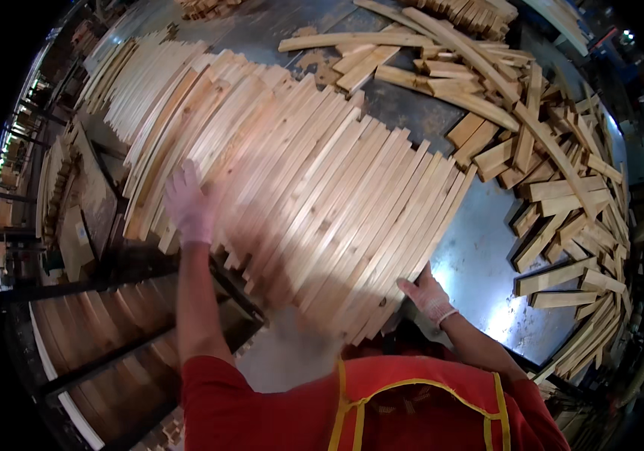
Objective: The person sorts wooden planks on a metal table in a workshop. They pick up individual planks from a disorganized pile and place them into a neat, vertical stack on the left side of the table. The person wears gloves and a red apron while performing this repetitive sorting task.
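A long row of pale wooden strips (322, 210) lies side by side in front of me, their ends uneven. My left hand (189, 203), in a thin whitish glove, rests on the strips at the left part of the row with its fingers stretched out. At the right edge of the row is my right hand (429, 293), gloved too. Its thumb points left over the near end of the outermost strip (446, 218), and its fingers lie along that strip's outer side. The fingers are partly hidden, but the hand looks spread rather than wrapped round a strip.
Loose wood pieces (562, 203) heap up on the right of the grey metal table (480, 248). Long curved-looking boards (472, 52) cross the pile at the back. Wider brown boards (111, 323) sit in a dark rack at lower left.
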Tool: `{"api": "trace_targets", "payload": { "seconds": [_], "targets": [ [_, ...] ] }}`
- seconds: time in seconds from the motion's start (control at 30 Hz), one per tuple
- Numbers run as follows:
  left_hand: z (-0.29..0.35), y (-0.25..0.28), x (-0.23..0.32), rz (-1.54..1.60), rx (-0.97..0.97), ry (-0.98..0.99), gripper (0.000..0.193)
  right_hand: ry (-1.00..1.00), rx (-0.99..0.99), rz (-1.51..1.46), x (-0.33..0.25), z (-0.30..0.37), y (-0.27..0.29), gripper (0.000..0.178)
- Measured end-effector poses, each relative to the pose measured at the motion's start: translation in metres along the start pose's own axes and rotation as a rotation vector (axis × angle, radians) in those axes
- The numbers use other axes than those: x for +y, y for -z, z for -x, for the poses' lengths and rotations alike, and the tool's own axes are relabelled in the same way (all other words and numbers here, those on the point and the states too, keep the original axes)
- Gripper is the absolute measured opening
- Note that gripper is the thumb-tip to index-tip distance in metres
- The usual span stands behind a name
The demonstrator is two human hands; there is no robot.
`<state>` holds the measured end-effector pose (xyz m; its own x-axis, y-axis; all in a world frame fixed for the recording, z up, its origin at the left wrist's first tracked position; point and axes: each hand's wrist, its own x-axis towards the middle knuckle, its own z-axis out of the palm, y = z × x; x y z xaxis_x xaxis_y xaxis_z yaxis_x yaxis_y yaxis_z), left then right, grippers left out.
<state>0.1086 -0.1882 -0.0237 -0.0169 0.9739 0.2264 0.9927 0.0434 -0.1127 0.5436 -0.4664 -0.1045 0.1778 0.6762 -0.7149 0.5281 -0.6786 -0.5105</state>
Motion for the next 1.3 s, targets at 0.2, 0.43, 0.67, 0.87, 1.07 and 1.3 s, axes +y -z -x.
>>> {"api": "trace_targets", "payload": {
  "seconds": [0.2, 0.43, 0.67, 0.87, 1.07, 1.3],
  "targets": [
    [0.222, -0.045, 0.032, 1.328, 0.000, 0.909, 0.072, 0.003, -0.015, -0.013, 0.021, -0.021, -0.013, 0.119],
    [0.392, -0.068, 0.089, 1.050, -0.571, 0.340, 0.040, 0.043, -0.096, -0.219, 0.022, 0.017, 0.054, 0.101],
    [0.235, 0.074, 0.183, 0.768, -0.646, -0.277, 0.071, 0.231, 0.078, -0.079, 0.069, -0.015, 0.099, 0.091],
    [0.183, 0.006, 0.303, 0.407, -0.735, -0.020, 0.110, 0.001, 0.005, -0.138, 0.024, -0.030, 0.118, 0.083],
    [0.161, 0.069, 0.295, 0.746, -0.620, -0.084, 0.101, 0.224, 0.097, -0.859, 0.012, 0.000, 0.118, 0.084],
    [0.050, 0.202, 0.240, 1.168, 0.121, -0.447, 0.094, 0.896, 0.508, -0.901, -0.134, 0.087, 0.178, 0.081]
  ]
}}
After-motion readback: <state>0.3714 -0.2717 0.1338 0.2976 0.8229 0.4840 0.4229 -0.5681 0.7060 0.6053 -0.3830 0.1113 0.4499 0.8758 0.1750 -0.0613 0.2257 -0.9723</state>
